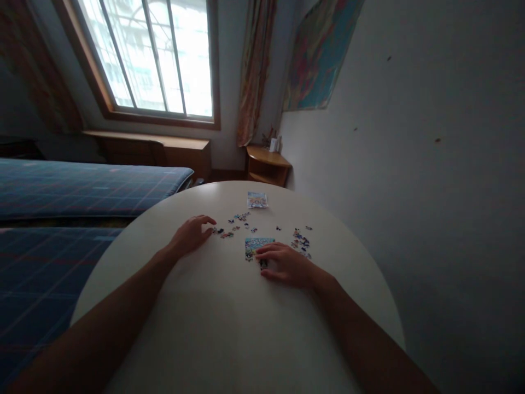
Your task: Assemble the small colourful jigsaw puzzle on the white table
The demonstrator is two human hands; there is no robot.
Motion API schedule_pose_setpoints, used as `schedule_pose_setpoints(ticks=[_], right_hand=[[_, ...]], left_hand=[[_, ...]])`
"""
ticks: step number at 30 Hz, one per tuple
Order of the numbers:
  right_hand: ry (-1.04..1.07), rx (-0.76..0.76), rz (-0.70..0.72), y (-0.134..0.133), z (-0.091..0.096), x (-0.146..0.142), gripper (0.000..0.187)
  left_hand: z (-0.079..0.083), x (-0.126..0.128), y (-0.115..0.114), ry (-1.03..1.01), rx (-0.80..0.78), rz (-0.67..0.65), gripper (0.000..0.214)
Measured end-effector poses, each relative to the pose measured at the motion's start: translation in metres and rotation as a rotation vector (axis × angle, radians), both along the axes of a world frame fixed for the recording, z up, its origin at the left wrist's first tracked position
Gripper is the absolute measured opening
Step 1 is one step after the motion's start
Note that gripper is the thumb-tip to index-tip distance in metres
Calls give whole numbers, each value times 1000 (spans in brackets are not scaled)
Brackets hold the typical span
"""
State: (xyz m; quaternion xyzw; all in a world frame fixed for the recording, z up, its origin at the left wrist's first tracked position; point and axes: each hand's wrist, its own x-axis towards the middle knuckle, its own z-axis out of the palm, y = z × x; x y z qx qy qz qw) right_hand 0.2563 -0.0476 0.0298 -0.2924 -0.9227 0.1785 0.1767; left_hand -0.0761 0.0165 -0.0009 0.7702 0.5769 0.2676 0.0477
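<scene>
A partly joined jigsaw puzzle lies flat on the round white table, blue at its top with mixed colours below. My right hand rests over its lower right part and covers some of it. The thumb and fingers of that hand are bent around a dark puzzle piece at the puzzle's lower edge. To the left, my left hand is on the table with fingers curved and apart. Its fingertips are beside loose puzzle pieces; nothing shows in its grip.
More loose pieces lie right of the puzzle, and others behind it. A small picture packet sits farther back on the table. A bed stands at left, a wall at right, a corner shelf behind.
</scene>
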Motion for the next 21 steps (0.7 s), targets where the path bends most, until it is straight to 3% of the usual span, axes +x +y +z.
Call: schedule_pose_setpoints(ticks=[4,10,15,21], right_hand=[[54,-27,5,1,0,2,40],[69,-45,3,1,-1,1,36],[81,-58,0,-1,1,1,35],[61,-43,-6,-2,1,0,36]], left_hand=[[-6,-6,4,-26,-15,58,31],[-18,2,9,28,33,-69,32],[-28,2,18,17,33,-95,25],[-28,4,19,3,15,-43,23]])
